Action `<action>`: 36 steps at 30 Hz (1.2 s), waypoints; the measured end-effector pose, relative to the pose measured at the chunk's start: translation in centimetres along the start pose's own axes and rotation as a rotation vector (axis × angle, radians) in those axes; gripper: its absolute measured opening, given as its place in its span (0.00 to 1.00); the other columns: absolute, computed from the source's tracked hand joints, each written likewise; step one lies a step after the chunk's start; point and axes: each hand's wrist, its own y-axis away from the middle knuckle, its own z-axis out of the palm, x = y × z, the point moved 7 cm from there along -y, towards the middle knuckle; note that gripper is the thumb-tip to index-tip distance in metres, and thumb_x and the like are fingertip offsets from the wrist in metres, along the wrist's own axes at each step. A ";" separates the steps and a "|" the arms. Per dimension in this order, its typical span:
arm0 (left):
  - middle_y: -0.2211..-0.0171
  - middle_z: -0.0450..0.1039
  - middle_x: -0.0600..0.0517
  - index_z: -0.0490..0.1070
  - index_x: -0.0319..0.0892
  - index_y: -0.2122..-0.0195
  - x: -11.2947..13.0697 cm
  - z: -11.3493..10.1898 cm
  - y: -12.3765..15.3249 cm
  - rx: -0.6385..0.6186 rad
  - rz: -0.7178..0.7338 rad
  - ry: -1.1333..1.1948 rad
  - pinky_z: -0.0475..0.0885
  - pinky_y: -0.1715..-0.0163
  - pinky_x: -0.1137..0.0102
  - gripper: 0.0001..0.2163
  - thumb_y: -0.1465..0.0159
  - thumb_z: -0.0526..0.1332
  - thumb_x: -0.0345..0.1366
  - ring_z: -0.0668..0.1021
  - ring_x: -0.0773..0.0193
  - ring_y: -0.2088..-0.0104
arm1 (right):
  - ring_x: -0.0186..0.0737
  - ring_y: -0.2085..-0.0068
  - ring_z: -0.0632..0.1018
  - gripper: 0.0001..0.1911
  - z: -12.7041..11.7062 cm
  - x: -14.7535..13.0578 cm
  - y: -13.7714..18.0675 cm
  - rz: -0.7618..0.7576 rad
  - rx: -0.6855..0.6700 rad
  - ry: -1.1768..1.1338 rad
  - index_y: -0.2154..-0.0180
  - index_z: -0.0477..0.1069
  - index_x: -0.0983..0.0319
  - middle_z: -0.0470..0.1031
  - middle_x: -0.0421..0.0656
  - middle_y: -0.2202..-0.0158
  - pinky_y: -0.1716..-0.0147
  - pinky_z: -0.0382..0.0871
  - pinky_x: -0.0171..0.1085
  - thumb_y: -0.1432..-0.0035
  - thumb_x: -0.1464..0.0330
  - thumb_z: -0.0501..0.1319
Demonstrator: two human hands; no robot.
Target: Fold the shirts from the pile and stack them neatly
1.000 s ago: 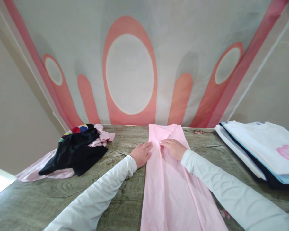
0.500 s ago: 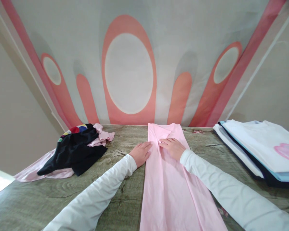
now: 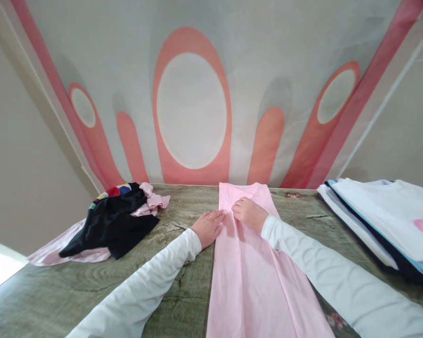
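Observation:
A pink shirt lies lengthwise in a long narrow strip on the wooden table, its sides folded inward and a small flap near its far end. My left hand rests flat along the left edge of the shirt, fingers stretched out and touching the cloth. On the upper middle of the shirt, my right hand has its fingers curled in and pinching the fabric beside the flap. The right fingertips are partly hidden against the cloth.
To the left is a loose heap with a black garment over pink cloth. A stack of folded clothes, white on top with a pink print, stands at the right. Behind the table rises a wall with pink-and-white shapes.
My right hand's fingers have curled in more and shifted slightly left on the cloth. My left hand stays at the shirt's left edge. The whole view has shifted slightly.

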 end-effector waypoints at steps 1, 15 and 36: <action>0.42 0.56 0.50 0.55 0.41 0.43 0.0 0.0 0.0 0.004 -0.001 0.000 0.55 0.46 0.64 0.19 0.36 0.45 0.36 0.59 0.63 0.43 | 0.43 0.61 0.67 0.11 0.0 -0.1 -0.1 -0.025 -0.001 0.011 0.69 0.71 0.66 0.70 0.47 0.67 0.59 0.55 0.43 0.41 0.73 0.50; 0.42 0.54 0.50 0.54 0.42 0.43 -0.1 0.0 0.0 -0.021 0.011 0.017 0.54 0.46 0.64 0.20 0.36 0.46 0.38 0.58 0.62 0.43 | 0.41 0.58 0.69 0.10 1.5 1.4 1.3 0.116 0.004 -0.174 0.62 0.70 0.67 0.71 0.47 0.62 0.57 0.58 0.40 0.41 0.74 0.51; 0.40 0.50 0.52 0.52 0.45 0.42 -1.5 0.4 -0.1 -0.062 -0.043 0.034 0.53 0.46 0.60 0.21 0.35 0.44 0.41 0.54 0.57 0.41 | 0.47 0.41 0.55 0.33 -5.4 -13.1 4.5 -0.130 -0.116 -0.773 0.43 0.53 0.69 0.53 0.53 0.41 0.43 0.47 0.48 0.41 0.53 0.46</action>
